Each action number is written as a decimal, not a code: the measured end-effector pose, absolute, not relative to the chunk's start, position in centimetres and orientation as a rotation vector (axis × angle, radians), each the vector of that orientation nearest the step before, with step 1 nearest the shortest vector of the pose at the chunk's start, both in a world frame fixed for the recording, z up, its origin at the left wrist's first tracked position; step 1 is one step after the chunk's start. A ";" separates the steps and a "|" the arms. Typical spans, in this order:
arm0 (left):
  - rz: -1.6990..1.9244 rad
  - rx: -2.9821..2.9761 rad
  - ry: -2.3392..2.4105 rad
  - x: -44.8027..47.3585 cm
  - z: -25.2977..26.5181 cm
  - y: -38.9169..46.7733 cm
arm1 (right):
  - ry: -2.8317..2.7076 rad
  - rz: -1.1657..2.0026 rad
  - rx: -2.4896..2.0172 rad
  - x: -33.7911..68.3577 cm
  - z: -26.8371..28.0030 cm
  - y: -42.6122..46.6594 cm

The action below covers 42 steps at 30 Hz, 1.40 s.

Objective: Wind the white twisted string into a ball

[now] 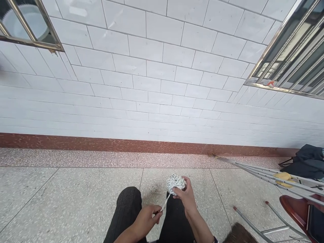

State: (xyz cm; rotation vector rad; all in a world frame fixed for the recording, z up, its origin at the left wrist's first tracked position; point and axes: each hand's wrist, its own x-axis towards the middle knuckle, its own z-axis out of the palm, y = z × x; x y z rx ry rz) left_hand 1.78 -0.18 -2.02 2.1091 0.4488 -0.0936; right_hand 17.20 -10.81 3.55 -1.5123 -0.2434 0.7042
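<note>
A ball of white cord with dark flecks (175,183) is above my right knee, and my right hand (186,195) grips it from the right side with thumb and fingers. From the ball a strand of cord (165,202) runs down and left to my left hand (150,216), whose thumb and fingers pinch it between my knees. On the floor beyond my knees lies a smaller coil of similar cord (153,188).
A white tiled wall (157,81) with barred windows stands ahead, above a red-brown skirting (101,141). At right, metal crutches (253,173) with yellow padding lean near dark cloth (307,162). Closer are a red-brown chair (293,211), a metal frame (274,230) and a brown furry thing (240,233).
</note>
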 end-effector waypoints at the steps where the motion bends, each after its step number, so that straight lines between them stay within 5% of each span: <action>1: -0.105 2.109 0.455 1.7 -1.9 -0.2 | -0.296 0.633 -1.555 17.5 3.5 -10.7; 6: -0.113 2.184 0.391 1.7 0.1 0.2 | -0.567 0.442 -1.901 18.2 1.9 -10.9; 12: 0.136 2.574 0.106 2.5 2.7 2.1 | -0.640 1.014 -1.775 15.5 -0.4 -12.6; 18: 0.214 2.439 0.216 2.9 1.9 3.7 | -0.339 1.469 -1.124 14.0 1.3 -14.0; 26: 0.023 2.002 0.469 1.9 -0.5 2.2 | -0.248 1.204 -1.001 14.6 4.4 -13.6; 36: -0.113 2.256 0.418 2.1 1.4 -0.5 | -0.621 0.329 -2.067 16.8 1.0 -11.2; 42: 0.012 2.387 0.314 1.8 2.3 1.7 | -0.558 1.151 -1.688 15.8 -2.5 -13.4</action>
